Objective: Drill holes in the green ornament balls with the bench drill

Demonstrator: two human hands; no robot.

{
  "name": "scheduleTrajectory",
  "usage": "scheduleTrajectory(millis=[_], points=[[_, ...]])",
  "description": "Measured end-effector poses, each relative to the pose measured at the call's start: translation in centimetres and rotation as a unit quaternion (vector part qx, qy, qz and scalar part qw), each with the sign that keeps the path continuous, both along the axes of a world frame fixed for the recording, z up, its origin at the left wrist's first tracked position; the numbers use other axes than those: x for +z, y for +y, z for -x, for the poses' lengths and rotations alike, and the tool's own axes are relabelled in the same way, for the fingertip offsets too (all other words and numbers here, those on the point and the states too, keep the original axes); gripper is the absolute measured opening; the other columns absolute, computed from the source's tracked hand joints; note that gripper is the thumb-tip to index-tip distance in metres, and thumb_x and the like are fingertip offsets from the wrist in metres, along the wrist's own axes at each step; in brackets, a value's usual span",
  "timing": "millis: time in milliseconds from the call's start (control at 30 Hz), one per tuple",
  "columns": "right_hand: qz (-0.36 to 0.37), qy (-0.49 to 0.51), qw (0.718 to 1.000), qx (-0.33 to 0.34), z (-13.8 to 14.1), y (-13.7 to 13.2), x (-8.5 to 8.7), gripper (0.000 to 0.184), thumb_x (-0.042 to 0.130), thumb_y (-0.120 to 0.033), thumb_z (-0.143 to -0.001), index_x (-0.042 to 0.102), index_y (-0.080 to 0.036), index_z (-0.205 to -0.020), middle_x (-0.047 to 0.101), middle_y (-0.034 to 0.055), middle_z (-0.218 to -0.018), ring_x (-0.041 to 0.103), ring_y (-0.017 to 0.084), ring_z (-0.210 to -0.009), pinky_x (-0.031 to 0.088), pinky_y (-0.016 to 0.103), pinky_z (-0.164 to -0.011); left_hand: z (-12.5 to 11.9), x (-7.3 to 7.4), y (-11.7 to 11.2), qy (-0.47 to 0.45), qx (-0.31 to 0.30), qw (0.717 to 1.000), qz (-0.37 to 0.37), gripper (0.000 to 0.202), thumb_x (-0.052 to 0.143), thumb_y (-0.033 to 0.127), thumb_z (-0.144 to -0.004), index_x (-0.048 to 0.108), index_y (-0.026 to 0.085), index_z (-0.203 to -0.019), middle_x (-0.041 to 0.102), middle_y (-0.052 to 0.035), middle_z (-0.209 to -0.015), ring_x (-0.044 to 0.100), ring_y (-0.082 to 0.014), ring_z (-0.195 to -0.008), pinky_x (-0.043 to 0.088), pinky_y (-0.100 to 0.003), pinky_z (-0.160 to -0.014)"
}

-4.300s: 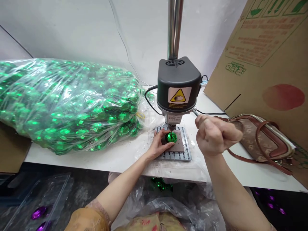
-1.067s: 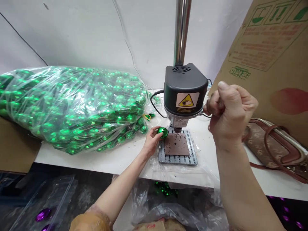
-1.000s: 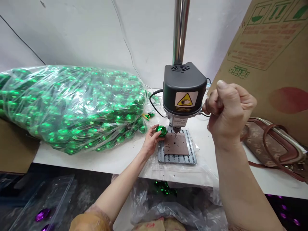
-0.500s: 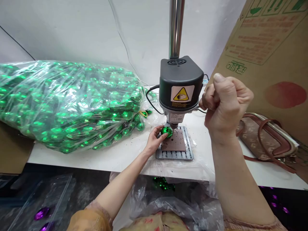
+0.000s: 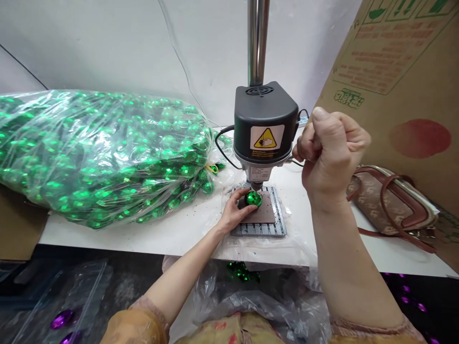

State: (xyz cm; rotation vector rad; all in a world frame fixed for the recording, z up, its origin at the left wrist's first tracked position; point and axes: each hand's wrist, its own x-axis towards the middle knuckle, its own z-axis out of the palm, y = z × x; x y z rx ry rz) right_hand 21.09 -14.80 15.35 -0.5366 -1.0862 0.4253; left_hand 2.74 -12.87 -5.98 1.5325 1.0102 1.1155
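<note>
A small black bench drill press (image 5: 265,122) stands on a white table (image 5: 179,231), its chrome column rising behind it. My left hand (image 5: 234,212) pinches a faceted green gem (image 5: 253,198) and holds it on the brown pad of the grey slotted base plate (image 5: 267,224), right under the drill chuck. My right hand (image 5: 330,153) is a closed fist beside the drill head, wrapped round the feed lever, most of which is hidden inside the fist.
A big clear plastic bag of green gems (image 5: 96,153) lies on the table's left. A brown handbag (image 5: 390,203) and a large cardboard box (image 5: 401,81) fill the right. Plastic bags with green gems (image 5: 242,272) and purple gems (image 5: 59,317) sit below the table edge.
My left hand has carried the green gem from the plate's left edge to under the chuck. My right fist has stayed on the lever, high beside the drill head.
</note>
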Motion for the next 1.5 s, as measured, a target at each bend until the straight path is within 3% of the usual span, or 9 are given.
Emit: scheduleTrajectory(millis=[133,333,567,867,1167,1500], points=[[0.001,0.001,1.000,-0.008,0.0,0.0,-0.1,0.053,0.069,-0.035,-0.092,0.034,-0.022,-0.054,0.034,-0.0063,-0.045,0.030,0.004,-0.040,0.026,0.025,-0.042,-0.1,0.4,-0.6,0.046,-0.025,0.998,-0.033,0.059,0.092,0.044,-0.073,0.069,0.023,-0.123,0.063,-0.0125,-0.142,0.047,-0.0372,-0.148,0.033,-0.054,-0.126],[0.015,0.019,1.000,0.002,0.1,0.0,0.0,0.054,0.072,-0.036,-0.088,0.034,-0.022,-0.052,0.034,-0.0068,-0.042,0.028,0.005,-0.038,0.023,0.028,-0.040,-0.5,0.3,-0.9,0.025,-0.076,0.996,-0.043,0.058,0.085,0.041,-0.082,0.059,0.022,-0.131,0.067,-0.0118,-0.138,0.050,-0.0336,-0.147,0.035,-0.050,-0.126],[0.013,-0.010,1.000,-0.004,-0.1,-0.3,-0.2,0.053,0.068,-0.034,-0.092,0.033,-0.022,-0.054,0.033,-0.0065,-0.044,0.027,0.005,-0.040,0.024,0.028,-0.041,-0.7,-0.3,-0.7,0.041,-0.053,0.996,-0.056,0.058,0.087,0.041,-0.080,0.059,0.022,-0.128,0.067,-0.0111,-0.133,0.060,-0.0323,-0.132,0.042,-0.050,-0.118],[-0.037,0.008,0.998,-0.042,0.7,-2.1,-3.0,0.054,0.067,-0.027,-0.089,0.028,-0.020,-0.052,0.028,-0.0080,-0.042,0.027,0.005,-0.037,0.024,0.029,-0.042,-0.8,-0.4,-0.7,0.040,-0.051,0.996,-0.067,0.058,0.087,0.042,-0.081,0.060,0.022,-0.128,0.066,-0.0112,-0.132,0.059,-0.0329,-0.132,0.041,-0.052,-0.118],[-0.126,-0.020,0.992,-0.013,0.5,-1.8,-4.3,0.052,0.059,-0.013,-0.089,0.021,-0.017,-0.054,0.023,-0.0072,-0.046,0.024,0.002,-0.039,0.021,0.024,-0.043,-0.7,-0.4,-0.7,0.039,-0.050,0.996,-0.060,0.057,0.089,0.041,-0.079,0.061,0.023,-0.126,0.067,-0.0105,-0.132,0.060,-0.0317,-0.131,0.042,-0.051,-0.119],[-0.153,-0.038,0.986,-0.044,0.3,-1.6,-6.0,0.052,0.062,-0.017,-0.087,0.021,-0.017,-0.055,0.025,-0.0063,-0.048,0.025,0.003,-0.042,0.023,0.026,-0.047,-0.7,-0.5,-0.8,0.043,-0.050,0.996,-0.064,0.057,0.087,0.040,-0.080,0.061,0.023,-0.127,0.067,-0.0101,-0.131,0.060,-0.0313,-0.130,0.042,-0.049,-0.117]])
